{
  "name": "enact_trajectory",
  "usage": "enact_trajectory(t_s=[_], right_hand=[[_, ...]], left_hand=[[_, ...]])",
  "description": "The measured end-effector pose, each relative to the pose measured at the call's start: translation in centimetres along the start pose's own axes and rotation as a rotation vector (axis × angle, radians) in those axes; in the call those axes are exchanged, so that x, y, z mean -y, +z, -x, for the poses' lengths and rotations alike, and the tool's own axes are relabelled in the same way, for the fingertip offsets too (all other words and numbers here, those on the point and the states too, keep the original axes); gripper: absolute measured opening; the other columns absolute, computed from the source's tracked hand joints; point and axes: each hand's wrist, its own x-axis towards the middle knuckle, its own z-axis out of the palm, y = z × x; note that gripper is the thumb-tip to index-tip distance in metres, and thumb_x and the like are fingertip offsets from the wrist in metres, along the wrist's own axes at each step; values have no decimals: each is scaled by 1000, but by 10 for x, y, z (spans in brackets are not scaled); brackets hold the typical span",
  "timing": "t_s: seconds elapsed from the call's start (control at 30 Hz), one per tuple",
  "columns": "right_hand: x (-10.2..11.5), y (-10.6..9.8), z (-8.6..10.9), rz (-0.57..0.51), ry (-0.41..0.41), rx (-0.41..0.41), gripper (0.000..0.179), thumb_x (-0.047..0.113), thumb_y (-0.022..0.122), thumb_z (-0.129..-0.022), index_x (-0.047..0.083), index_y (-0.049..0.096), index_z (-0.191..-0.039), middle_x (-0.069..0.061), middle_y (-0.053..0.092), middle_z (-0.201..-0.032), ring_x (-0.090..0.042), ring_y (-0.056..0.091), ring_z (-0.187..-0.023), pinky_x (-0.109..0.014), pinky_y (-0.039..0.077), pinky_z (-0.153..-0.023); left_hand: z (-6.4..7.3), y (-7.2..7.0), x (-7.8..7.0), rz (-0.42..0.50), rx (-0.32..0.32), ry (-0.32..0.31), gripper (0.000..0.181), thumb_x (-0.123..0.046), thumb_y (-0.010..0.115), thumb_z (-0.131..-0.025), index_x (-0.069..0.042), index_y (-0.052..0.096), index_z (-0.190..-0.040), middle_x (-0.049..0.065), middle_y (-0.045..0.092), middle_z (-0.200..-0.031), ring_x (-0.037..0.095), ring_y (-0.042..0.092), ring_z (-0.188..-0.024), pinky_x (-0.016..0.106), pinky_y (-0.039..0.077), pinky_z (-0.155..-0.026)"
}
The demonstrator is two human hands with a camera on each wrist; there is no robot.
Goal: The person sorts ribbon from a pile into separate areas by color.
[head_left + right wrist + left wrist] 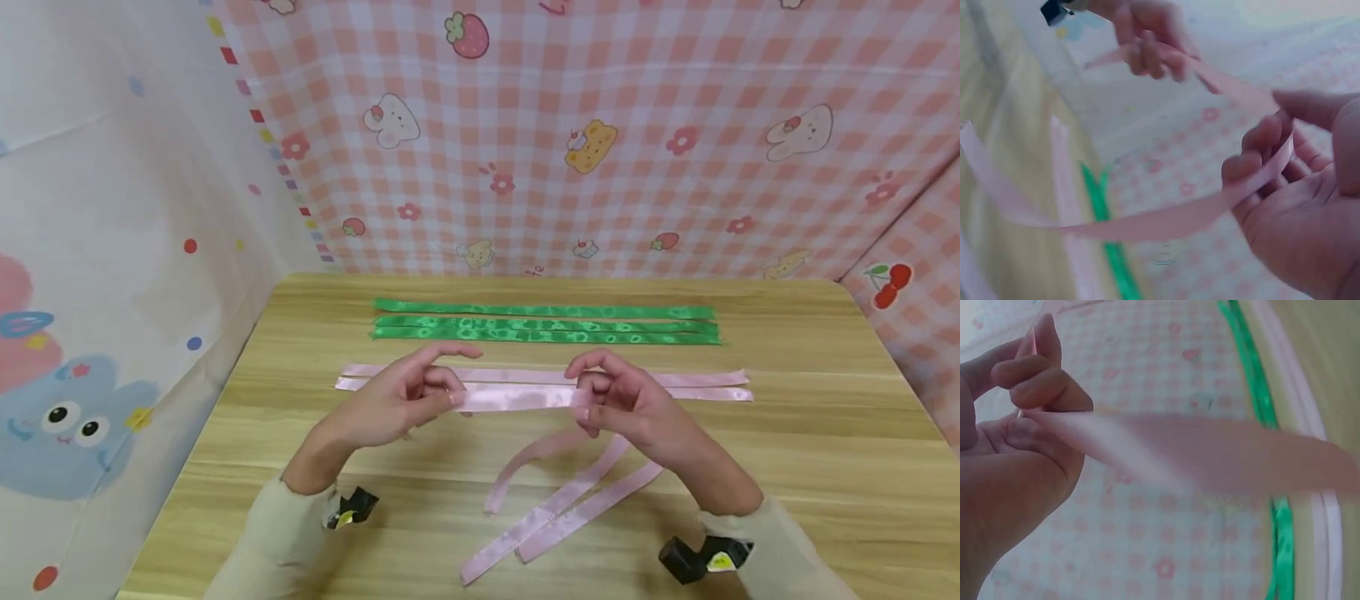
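Note:
A pink satin ribbon [521, 397] stretches between both hands above the table. My left hand [397, 396] pinches it between thumb and curled fingers, and a short end sticks out past that hand in the right wrist view. On the other side my right hand [630, 407] pinches the same ribbon. From the right hand a longer tail [1160, 222] of it hangs in a curve. Beneath the hands, pink ribbons [573, 498] lie slantwise on the table. Behind the hands two pink ribbons [701, 379] lie straight side by side, partly hidden by the fingers.
Three green ribbons [543, 325] lie parallel along the far part of the wooden table [810, 467]. A pink checked cloth [525, 192] hangs behind the table, and a white printed cloth [135, 192] hangs at the left. Black wrist cameras sit on both sleeves.

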Motion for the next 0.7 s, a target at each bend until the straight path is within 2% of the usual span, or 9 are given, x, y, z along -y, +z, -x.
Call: enact_trajectory(t_s=[0.07,0.13,0.23,0.33,0.4,0.5,0.63,0.7], right_hand=[[14,-4,-2,53,24,-27,34,-12,50,-96,9,51,-123,1,57,-84,-17,46,-67,-28,42,-56],[27,-10,-2,126,56,-58,31,-11,53,-96,9,52,-120,2,56,-83,-15,44,-65,-29,39,-52],[45,-19,0,216,72,-95,26,-12,55,-95,4,53,-115,3,56,-81,-11,46,-64,-29,39,-51],[57,-28,5,306,67,-123,21,-12,56,-94,-3,53,-113,3,59,-81,-8,52,-68,-25,44,-54],[63,-34,8,351,82,-146,20,-12,56,-94,-5,53,-112,2,60,-82,-7,56,-70,-24,46,-57],[67,-42,15,407,119,-172,20,-11,55,-95,-4,54,-114,2,62,-85,-8,57,-75,-24,48,-61],[67,-53,25,456,163,-186,21,-9,52,-97,2,55,-116,0,62,-89,-10,58,-80,-23,50,-67],[66,-57,29,495,186,-202,22,-8,53,-98,6,56,-115,-1,62,-88,-10,59,-80,-23,50,-66]], left_hand=[[8,-9,-4,-6,-15,11,47,-1,52,-101,-13,42,-145,13,67,-93,10,34,-53,27,27,-44],[17,-18,-7,-10,-39,20,46,2,52,-100,-7,42,-144,14,68,-93,10,44,-59,26,31,-48],[27,-29,-10,-30,-97,23,45,4,54,-98,0,42,-141,12,70,-94,12,60,-75,23,42,-63],[36,-37,-11,-46,-163,-6,45,2,57,-97,-2,43,-140,12,71,-95,15,64,-84,23,47,-72],[41,-41,-10,-63,-199,-36,45,-2,60,-97,-7,44,-139,12,71,-96,16,63,-83,25,47,-72],[48,-47,-6,-79,-215,-57,45,-2,60,-98,-11,45,-140,11,70,-96,15,57,-76,25,43,-64],[56,-56,-1,-66,-207,-76,47,2,57,-98,-7,43,-142,7,69,-97,14,55,-74,25,44,-61],[59,-60,1,-67,-231,-119,47,-1,59,-97,-8,44,-141,10,69,-96,15,55,-72,25,46,-60]])
